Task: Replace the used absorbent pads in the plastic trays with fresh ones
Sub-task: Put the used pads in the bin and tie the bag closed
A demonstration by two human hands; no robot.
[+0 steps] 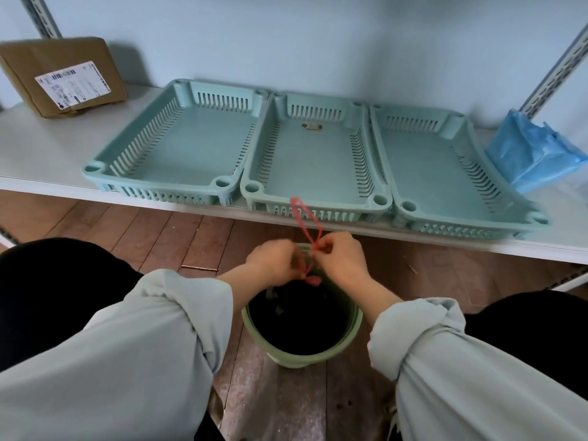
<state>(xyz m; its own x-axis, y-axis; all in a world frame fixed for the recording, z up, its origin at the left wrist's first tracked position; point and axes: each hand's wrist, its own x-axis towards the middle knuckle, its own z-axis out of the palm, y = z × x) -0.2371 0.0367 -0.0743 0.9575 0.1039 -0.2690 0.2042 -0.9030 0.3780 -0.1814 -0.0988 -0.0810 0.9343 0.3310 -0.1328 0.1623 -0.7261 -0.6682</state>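
Both hands pinching red drawstring [305,224] – left hand [273,264], right hand [339,259], lower centre, over black-lined green bin [302,354], likely tying off waste | three teal slotted plastic trays [318,160] mid-frame on white shelf [47,154], bare | blue plastic pack [537,154] right edge, presumably fresh pads.

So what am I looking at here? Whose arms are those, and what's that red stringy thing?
There is only one picture. The camera sits on a person's head and looks down, so you see their own arms, as if you were them. No robot here, just two bare hands.

The left hand and right hand each pinch a red drawstring. It belongs to a black bag inside the green bin on the floor.

On the white shelf sit three green plastic trays: a left tray, a middle tray and a right tray. No pads lie in them now. A cardboard box stands on the left, and a blue plastic pack on the right.
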